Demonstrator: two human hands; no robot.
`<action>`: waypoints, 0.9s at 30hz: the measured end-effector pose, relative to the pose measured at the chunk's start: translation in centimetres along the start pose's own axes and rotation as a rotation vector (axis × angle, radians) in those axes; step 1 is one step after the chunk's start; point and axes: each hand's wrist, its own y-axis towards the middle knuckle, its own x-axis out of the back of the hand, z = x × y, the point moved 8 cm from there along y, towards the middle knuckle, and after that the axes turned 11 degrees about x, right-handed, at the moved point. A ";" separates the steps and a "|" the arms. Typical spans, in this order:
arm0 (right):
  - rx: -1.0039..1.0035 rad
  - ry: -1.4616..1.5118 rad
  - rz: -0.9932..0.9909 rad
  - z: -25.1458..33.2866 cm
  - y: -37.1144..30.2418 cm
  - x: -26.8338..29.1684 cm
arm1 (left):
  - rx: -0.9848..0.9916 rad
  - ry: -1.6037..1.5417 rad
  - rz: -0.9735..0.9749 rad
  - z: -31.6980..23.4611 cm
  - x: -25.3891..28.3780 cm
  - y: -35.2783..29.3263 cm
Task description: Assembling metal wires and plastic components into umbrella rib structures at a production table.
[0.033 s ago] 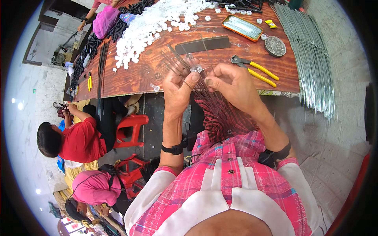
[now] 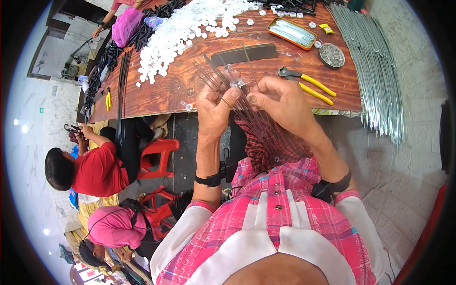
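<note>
My left hand (image 2: pixel 214 102) is closed around a bundle of thin dark metal rods (image 2: pixel 254 124), which fan out above the fingers and run down toward my lap. At its thumb tip sits a small clear plastic piece (image 2: pixel 237 83) among the rods. Close beside it, my right hand (image 2: pixel 287 102) is closed in a pinch, thumb against bent forefinger, with one thin rod (image 2: pixel 251 64) rising from the fingertips. Exactly how that rod meets the clear piece is too small to make out. Beneath the rods, a red and black checked cloth (image 2: pixel 254 152) covers my lap.
Yellow-handled pliers (image 2: pixel 313 88) lie right of my hands, near a dish of small clear parts (image 2: pixel 331 55) and an open tin (image 2: pixel 292 33). Beyond are a flat dark bar (image 2: pixel 244 54) and white caps (image 2: pixel 166 42). Silver rods (image 2: pixel 375 71) hang off the right edge. Co-workers sit left.
</note>
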 end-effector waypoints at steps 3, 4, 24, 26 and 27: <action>-0.032 0.085 0.079 -0.6 0.3 -0.1 | 0.026 -0.032 0.020 0.4 0.2 0.1; -0.048 0.177 0.123 -0.9 0.3 -0.4 | 0.027 -0.033 0.021 0.4 0.2 0.1; -0.007 -0.160 -0.120 -1.1 -0.5 -0.1 | 0.161 -0.274 0.067 1.5 -1.5 -0.4; 0.043 -0.352 -0.149 0.4 -0.4 -0.1 | 0.153 -0.350 0.124 1.3 -1.6 -0.7; 0.063 -0.385 -0.155 0.9 -0.5 -0.3 | 0.082 -0.340 0.133 1.0 -1.5 -1.0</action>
